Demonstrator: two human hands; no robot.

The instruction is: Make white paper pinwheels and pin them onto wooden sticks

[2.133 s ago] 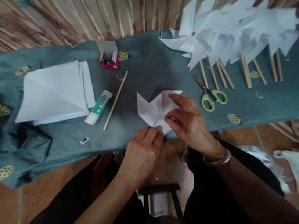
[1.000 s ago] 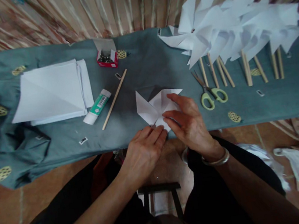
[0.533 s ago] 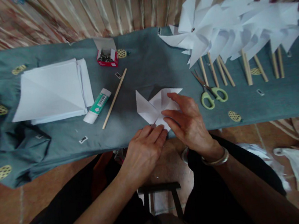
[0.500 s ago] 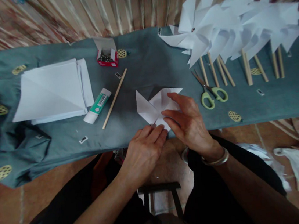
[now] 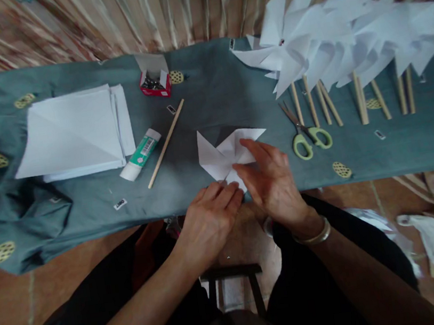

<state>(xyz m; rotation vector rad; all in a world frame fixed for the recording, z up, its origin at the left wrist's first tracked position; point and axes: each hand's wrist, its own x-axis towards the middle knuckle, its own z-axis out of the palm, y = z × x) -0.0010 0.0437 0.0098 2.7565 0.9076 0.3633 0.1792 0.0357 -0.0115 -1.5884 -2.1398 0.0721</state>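
Note:
A folded white paper pinwheel (image 5: 227,156) lies near the front edge of the cloth-covered table, its pointed blades spread. The fingers of my left hand (image 5: 211,211) are bent together and press on its lower blade; the thumb is hidden. Over the right side of the pinwheel, my right hand (image 5: 271,176) has thumb and forefinger apart, with the tips touching the paper near the middle. To the left lie a thin wooden stick (image 5: 166,144) and a glue stick (image 5: 141,154) with a green label. Green-handled scissors (image 5: 307,136) rest, blades slightly apart, right of my right hand.
A stack of white paper sheets (image 5: 75,134) sits at the left. Behind the wooden stick stands an open red box (image 5: 155,84) of small metal pieces. Several finished paper pinwheels (image 5: 321,40) on wooden sticks overlap at the back right. A pleated curtain (image 5: 164,14) hangs behind.
My right thumb and forefinger have shifted slightly left over the pinwheel. My left hand stays on the lower blade, and the pinwheel has hardly moved.

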